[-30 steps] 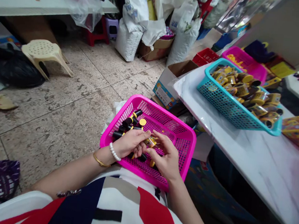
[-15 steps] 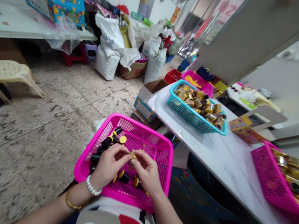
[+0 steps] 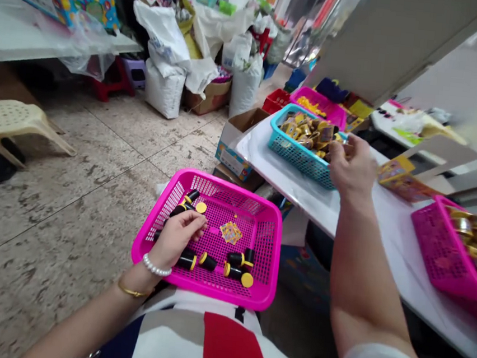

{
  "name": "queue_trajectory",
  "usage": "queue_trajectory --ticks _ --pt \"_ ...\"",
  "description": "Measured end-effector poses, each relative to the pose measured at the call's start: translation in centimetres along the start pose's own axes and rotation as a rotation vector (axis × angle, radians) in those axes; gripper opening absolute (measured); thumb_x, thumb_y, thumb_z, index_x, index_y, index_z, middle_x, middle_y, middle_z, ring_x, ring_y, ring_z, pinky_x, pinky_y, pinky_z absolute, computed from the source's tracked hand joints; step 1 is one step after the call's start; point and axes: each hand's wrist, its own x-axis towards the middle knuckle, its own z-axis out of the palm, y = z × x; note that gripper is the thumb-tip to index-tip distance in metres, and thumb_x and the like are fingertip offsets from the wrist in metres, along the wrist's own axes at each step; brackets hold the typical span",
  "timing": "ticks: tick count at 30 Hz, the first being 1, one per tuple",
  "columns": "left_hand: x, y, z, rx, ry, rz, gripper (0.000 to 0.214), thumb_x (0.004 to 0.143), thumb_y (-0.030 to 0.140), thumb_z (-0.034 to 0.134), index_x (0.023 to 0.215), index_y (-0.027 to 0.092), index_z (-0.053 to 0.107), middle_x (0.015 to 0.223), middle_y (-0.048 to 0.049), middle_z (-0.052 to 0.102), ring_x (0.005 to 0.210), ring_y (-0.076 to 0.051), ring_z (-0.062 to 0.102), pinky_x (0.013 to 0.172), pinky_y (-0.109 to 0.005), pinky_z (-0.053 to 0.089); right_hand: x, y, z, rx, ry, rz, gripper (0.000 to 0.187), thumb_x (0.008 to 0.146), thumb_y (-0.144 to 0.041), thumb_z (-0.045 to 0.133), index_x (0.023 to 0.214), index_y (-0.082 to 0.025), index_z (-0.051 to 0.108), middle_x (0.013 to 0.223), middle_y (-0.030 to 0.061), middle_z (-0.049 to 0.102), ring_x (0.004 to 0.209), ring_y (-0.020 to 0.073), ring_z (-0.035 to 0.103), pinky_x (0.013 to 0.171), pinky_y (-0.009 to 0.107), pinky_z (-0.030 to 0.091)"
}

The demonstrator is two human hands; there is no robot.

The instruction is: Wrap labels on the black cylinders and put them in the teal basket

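Note:
A pink basket [image 3: 265, 249] rests on my lap with several small black-and-yellow cylinders [image 3: 235, 257] and a yellow printed wrapper [image 3: 230, 232] lying in it. My left hand [image 3: 178, 235] hovers over the basket's left side, fingers curled, touching one of the black cylinders. My right hand [image 3: 349, 164] reaches out to the teal basket [image 3: 295, 153] on the white table [image 3: 384, 238]. That basket is full of yellow-wrapped pieces [image 3: 310, 131]. The fingers bend over its near right end; what they hold is hidden.
Another pink basket [image 3: 445, 261] of wrapped pieces sits at the table's right. Yellow printed cards [image 3: 402, 183] lie behind my right hand. A cardboard box [image 3: 235, 145] stands on the floor by the table. A beige stool [image 3: 12, 120] and white sacks [image 3: 163, 82] lie farther off.
My right hand left the lap basket and reached up to the teal basket. The wrapped piece held between both hands is gone; a wrapper now lies in the pink basket.

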Motion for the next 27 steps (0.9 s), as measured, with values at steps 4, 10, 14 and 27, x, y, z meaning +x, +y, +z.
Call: queue_trajectory --ticks 4,10,14,27 --pt "0.4 -0.4 -0.5 -0.029 0.003 -0.019 0.023 0.078 0.036 0.067 0.081 0.014 0.063 0.077 -0.0016 0.064 0.062 -0.007 0.054 0.057 -0.019 0.04 -9.3 -2.0 1.6 -0.087 -0.34 -0.119 0.033 0.089 -0.035 0.053 0.105 -0.011 0.067 0.093 0.0139 0.07 0.076 0.0184 0.063 0.071 0.032 0.046" --pt "0.1 -0.1 -0.5 0.145 -0.021 0.054 0.022 0.082 0.037 0.062 0.083 0.015 0.063 0.076 -0.0016 0.064 0.063 -0.01 0.054 0.059 -0.023 0.041 -21.8 -4.2 4.4 -0.29 -1.192 -0.366 0.023 0.076 -0.018 0.065 0.098 -0.019 0.066 0.093 0.0087 0.069 0.084 0.0244 0.065 0.069 0.031 0.048" --pt "-0.8 -0.2 0.6 0.639 -0.161 0.285 0.014 0.082 0.032 0.061 0.084 0.019 0.067 0.085 -0.0044 0.067 0.079 -0.017 0.059 0.075 -0.029 0.043 -22.3 -4.1 4.4 -0.388 -1.292 -0.395 0.028 0.075 -0.016 0.063 0.102 -0.017 0.064 0.098 0.0111 0.067 0.091 0.0248 0.062 0.075 0.03 0.046" --pt "-1.0 -0.2 1.2 0.704 -0.21 0.203 0.023 0.084 0.035 0.057 0.074 0.018 0.068 0.065 0.0003 0.065 0.054 -0.012 0.052 0.054 -0.022 0.035 -20.0 -2.0 11.0 -0.089 -1.011 -0.199 0.02 0.076 -0.015 0.066 0.094 -0.016 0.059 0.09 0.0032 0.06 0.073 0.0129 0.055 0.067 0.023 0.04"
